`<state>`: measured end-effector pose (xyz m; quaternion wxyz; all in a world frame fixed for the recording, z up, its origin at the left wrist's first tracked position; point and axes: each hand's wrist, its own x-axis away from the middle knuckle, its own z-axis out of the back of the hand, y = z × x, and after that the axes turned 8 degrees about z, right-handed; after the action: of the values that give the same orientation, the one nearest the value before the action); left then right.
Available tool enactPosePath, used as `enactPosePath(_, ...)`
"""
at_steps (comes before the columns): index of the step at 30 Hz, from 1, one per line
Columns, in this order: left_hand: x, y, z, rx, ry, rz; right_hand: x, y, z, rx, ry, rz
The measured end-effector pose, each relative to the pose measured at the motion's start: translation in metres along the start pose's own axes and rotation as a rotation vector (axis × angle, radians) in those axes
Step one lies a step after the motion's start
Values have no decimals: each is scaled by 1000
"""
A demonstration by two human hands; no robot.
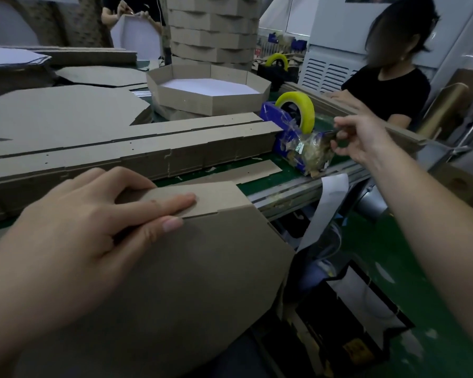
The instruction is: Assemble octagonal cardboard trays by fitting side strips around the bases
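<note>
Octagonal base (175,282) fills the near foreground, lying tilted over the belt edge close to the person. One section of its side strip (210,196) meets it along the notched seam. The left hand (88,222) lies across that seam, forefinger and thumb pressed flat and nearly straight, clasping nothing. Beyond, the blue tape dispenser (287,143) stands on the belt. The right hand (358,140) reaches out to it, fingertips closed in a pinch on what looks like the tape end (331,133) — too small to be sure. The step seems to be taping the joint — next, draw a length, tear it and lay it over the seam while the left hand holds the strip.
</note>
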<state>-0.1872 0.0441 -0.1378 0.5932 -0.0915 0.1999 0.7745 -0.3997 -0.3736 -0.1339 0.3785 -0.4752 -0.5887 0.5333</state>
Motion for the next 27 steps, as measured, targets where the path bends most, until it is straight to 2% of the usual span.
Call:
enactPosePath(7, -3, -3, -5, -18, -24, 3, 26, 31, 8, -371, 24, 152)
enactPosePath(10, -3, -3, -6, -20, -32, 10, 33, 39, 9, -348, 37, 191)
enactPosePath(12, -3, -3, -6, -16, -30, 8, 37, 44, 13, -169, 59, 207)
enactPosePath(14, -4, -2, -5, -21, -38, 2, 40, 47, 17, 156, 85, 236)
enactPosePath(16, -4, 0, -5, -19, -30, -6, 43, 46, 19, 524, 119, 324)
enactPosePath(18, -4, 2, -4, -9, -18, -9, 44, 43, 17, 739, 199, 440)
enactPosePath(22, -3, 6, -1, 12, -2, -17, 48, 40, 10, 960, 298, 488)
enactPosePath(27, -1, 8, 3, 41, 3, -15, 56, 39, 11, 1141, 373, 397)
